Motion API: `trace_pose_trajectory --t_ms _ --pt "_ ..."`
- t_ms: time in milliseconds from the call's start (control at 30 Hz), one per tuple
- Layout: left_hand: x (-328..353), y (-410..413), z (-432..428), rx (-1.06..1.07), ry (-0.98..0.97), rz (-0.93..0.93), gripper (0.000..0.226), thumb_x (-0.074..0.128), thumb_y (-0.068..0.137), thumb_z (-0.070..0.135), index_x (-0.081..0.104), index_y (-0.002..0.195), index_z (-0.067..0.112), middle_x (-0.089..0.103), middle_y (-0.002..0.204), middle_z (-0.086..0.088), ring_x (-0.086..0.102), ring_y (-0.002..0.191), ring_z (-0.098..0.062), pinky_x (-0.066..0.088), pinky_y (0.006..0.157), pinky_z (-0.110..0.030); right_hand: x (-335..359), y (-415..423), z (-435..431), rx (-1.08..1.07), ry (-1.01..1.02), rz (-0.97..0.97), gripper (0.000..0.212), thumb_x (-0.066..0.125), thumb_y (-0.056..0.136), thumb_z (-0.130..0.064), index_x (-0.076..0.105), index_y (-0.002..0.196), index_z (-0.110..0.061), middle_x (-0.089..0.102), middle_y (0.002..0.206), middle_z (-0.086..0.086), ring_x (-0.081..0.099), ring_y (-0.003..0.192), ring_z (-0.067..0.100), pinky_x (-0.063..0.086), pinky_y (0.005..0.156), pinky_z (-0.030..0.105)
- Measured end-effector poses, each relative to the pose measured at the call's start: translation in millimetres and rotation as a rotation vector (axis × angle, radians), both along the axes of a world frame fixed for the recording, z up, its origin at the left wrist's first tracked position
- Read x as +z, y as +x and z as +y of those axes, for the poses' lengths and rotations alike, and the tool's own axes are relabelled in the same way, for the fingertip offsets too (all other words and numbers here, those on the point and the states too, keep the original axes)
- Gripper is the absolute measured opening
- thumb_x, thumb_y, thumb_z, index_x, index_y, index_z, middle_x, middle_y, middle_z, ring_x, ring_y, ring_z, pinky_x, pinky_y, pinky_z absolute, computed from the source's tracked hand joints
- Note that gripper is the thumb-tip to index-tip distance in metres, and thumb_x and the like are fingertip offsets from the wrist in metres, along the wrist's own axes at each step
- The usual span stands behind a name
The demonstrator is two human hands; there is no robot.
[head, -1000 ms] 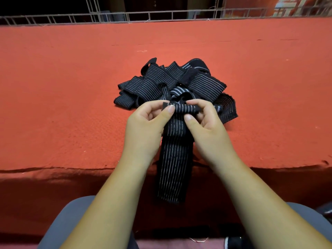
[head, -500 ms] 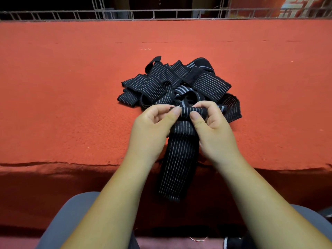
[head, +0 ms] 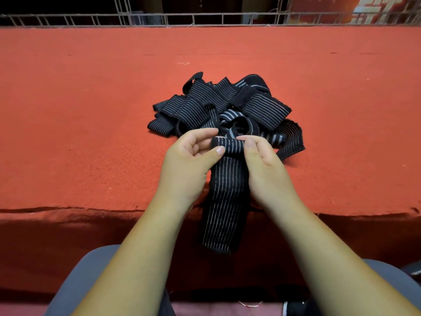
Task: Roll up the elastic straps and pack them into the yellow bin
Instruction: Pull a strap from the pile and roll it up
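Since a started coil slackens unless both ends are nipped, the fingers of the left hand and right hand pinch the small roll from either side, thumbs on its near face and the other fingers curled behind. The roll's axis lies across, left to right. The unrolled strap runs lengthwise from it toward the person, over the red table edge, its free end hanging down the front. That probably keeps the band straight for winding. Just beyond the hands lies the pile of loose straps. The yellow bin is not in view.
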State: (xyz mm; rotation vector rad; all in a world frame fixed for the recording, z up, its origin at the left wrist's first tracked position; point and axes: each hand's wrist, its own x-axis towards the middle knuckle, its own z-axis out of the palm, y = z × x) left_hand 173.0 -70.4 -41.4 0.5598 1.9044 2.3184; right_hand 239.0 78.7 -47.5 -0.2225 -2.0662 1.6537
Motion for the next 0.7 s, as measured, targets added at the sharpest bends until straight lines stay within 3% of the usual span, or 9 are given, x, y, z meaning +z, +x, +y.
trace_pose_trajectory --t_ms 67,300,400,533,600,700 --pt "-0.6 0.6 0.2 -0.005 -0.015 0.021 0.039 0.073 0.094 -0.011 0.073 0.126 0.011 0.079 0.118 -0.012 0.076 0.108 -0.018 0.06 0.099 -0.034 -2.3 -1.1 1.7 -0.027 0.094 -0.011 0.026 0.044 0.116 -0.036 0.065 0.128 -0.026 0.071 0.114 -0.016 0.064 0.103 -0.006 0.049 0.091 0.02" --pt "-2.9 6.0 2.2 -0.009 -0.096 0.006 0.016 0.078 0.099 0.015 0.08 0.115 0.015 0.083 0.107 -0.004 0.08 0.104 -0.024 0.064 0.096 -0.045 -6.8 -1.5 6.6 -0.037 0.162 0.085 0.013 0.049 0.115 -0.019 0.06 0.121 -0.023 0.067 0.106 -0.015 0.06 0.096 -0.005 0.047 0.088 0.02" --pt "-2.9 4.0 2.7 0.043 -0.127 0.094 0.014 0.079 0.098 0.013 0.081 0.109 0.021 0.083 0.103 -0.001 0.076 0.095 -0.015 0.061 0.09 -0.039 -7.2 -0.8 6.4 0.002 0.148 0.077 0.013 0.052 0.114 -0.023 0.06 0.124 -0.027 0.068 0.109 -0.015 0.063 0.102 0.002 0.051 0.095 0.03" --pt "-3.2 0.7 0.5 -0.008 -0.09 0.112 0.028 0.077 0.094 -0.003 0.079 0.115 0.017 0.083 0.108 -0.003 0.076 0.103 -0.014 0.059 0.092 -0.031 -2.2 -0.2 4.0 -0.02 0.034 -0.014 0.024 0.048 0.114 -0.046 0.065 0.12 -0.031 0.073 0.111 -0.014 0.066 0.105 -0.001 0.052 0.097 0.034" --pt "-2.7 1.5 1.3 -0.03 -0.108 0.115 0.03 0.078 0.094 -0.003 0.078 0.118 0.016 0.083 0.111 -0.003 0.077 0.105 -0.015 0.059 0.095 -0.032 -0.6 1.1 4.1 -0.035 0.043 -0.032 0.029 0.045 0.115 -0.044 0.067 0.121 -0.027 0.074 0.112 -0.014 0.066 0.107 -0.003 0.05 0.097 0.031" --pt "-4.2 0.9 4.0 -0.035 -0.097 0.008 0.021 0.08 0.097 0.014 0.079 0.117 0.018 0.082 0.104 0.004 0.075 0.093 -0.007 0.058 0.087 -0.027 -0.6 2.3 4.2 -0.029 0.05 0.0 0.023 0.047 0.116 -0.033 0.066 0.122 -0.022 0.073 0.114 -0.011 0.066 0.109 0.0 0.051 0.099 0.029"
